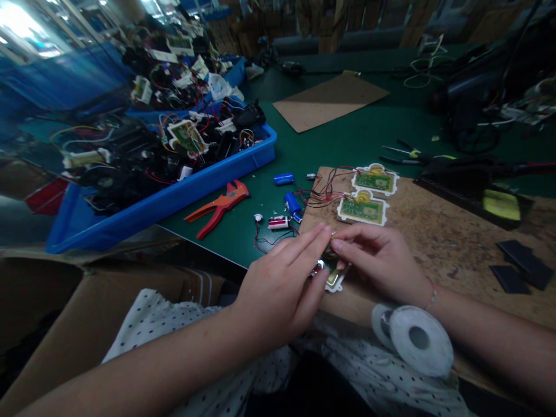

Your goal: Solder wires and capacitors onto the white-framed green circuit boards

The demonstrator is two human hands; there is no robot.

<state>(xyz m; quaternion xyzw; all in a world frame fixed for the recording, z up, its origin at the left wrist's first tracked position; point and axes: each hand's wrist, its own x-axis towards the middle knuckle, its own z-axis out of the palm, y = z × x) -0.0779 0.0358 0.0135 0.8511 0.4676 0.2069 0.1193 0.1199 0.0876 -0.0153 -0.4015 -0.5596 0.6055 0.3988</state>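
Observation:
A circuit board in a white frame (335, 279) lies at the near edge of the wooden board, partly hidden under my hands. My left hand (286, 278) is closed over its left side, fingers stretched across it and thumb below. My right hand (377, 258) pinches something small above this circuit board; I cannot make out what. Two more framed circuit boards, one nearer (364, 209) and one farther (375, 180), lie beyond my hands with red and black wires running left. Blue cylinders (292, 204) and a red-and-white cylinder (278, 223) sit left of them.
On the left, a blue tray (217, 168) is heaped with wired parts. Orange-red cutters (221, 207) lie beside it. A solder-like spool (420, 339) stands near my right forearm. Rightward are a black holder with a yellow sponge (501, 205), black pads (525, 263) and pliers (403, 153). Cardboard (330, 101) lies behind.

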